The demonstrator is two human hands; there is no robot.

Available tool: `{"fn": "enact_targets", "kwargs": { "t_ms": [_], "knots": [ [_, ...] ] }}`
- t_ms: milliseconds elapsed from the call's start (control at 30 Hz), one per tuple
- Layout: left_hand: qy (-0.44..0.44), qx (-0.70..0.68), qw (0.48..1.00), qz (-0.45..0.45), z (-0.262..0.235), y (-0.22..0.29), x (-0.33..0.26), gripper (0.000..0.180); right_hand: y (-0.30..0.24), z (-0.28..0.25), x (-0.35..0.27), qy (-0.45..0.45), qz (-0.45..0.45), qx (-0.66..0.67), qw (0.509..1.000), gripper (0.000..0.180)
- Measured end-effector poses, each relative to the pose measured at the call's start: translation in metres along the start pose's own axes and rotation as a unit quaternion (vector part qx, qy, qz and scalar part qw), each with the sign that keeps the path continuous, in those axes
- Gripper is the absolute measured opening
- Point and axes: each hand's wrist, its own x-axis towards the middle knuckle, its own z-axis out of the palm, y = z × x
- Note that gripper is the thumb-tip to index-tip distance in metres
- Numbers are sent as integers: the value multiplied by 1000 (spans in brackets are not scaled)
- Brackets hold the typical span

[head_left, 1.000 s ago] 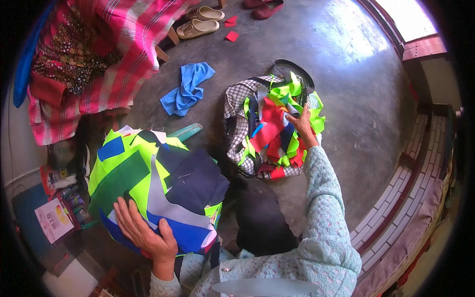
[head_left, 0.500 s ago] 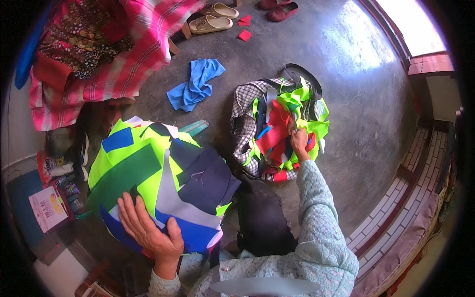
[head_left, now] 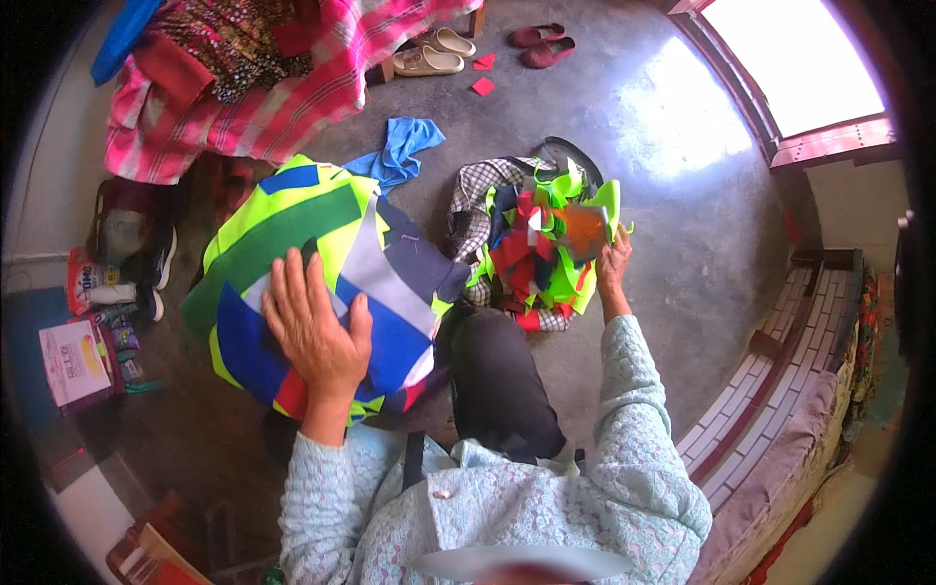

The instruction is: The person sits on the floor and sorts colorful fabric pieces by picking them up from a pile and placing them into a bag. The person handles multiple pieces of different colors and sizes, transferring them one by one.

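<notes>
My left hand [head_left: 317,336] lies flat with fingers stretched on a large rounded bundle of cloth pieces [head_left: 390,317] in neon yellow, green, blue, grey and navy. Whether those pieces are joined cannot be made out. At the right, my right hand [head_left: 614,263] is closed on a neon yellow-green fabric scrap [head_left: 608,203] at the right side of a checked cloth bag [head_left: 470,190]. Red, orange, neon and dark scraps [head_left: 512,253] heap up in the bag's wide mouth. A dark strap curves behind it. My dark-trousered knee [head_left: 497,375] sits between bundle and bag.
A blue cloth [head_left: 402,151] lies on the grey floor beyond the bundle. Farther off are beige shoes [head_left: 429,62], dark red shoes [head_left: 548,53] and small red scraps [head_left: 483,87]. A pink checked cover [head_left: 244,122] hangs at the far left; a pale box [head_left: 73,366] stands at left.
My right hand has drawn back from the heap's middle to its right edge, with neon cloth in it. The bundle has tipped, showing more blue and some red, my left hand still on it.
</notes>
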Motion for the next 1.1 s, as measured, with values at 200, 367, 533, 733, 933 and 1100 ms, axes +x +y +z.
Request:
{"fn": "enact_targets", "kwargs": {
  "t_ms": [200, 367, 533, 733, 933, 1100],
  "knots": [
    [43, 5, 999, -1, 1, -1, -3, 58, -74, -74, 42, 52, 102, 131, 985, 28],
    [63, 4, 998, 1, 2, -2, -5, 57, -122, -117, 48, 104, 152, 512, 839, 27],
    [78, 2, 997, 4, 1, -2, -7, 60, -163, -147, 23, 17, 153, 644, 749, 32],
    [93, 6, 996, -5, 0, -3, -10, 61, -223, -147, -65, -171, 186, 677, 691, 37],
    [123, -27, 992, 3, 8, -8, -13, 65, -245, -117, -154, -248, 283, 651, 659, 30],
    [146, -97, 985, 13, 9, -16, -14, 66, -256, -106, -188, -218, 282, 662, 660, 25]
  ]
}}
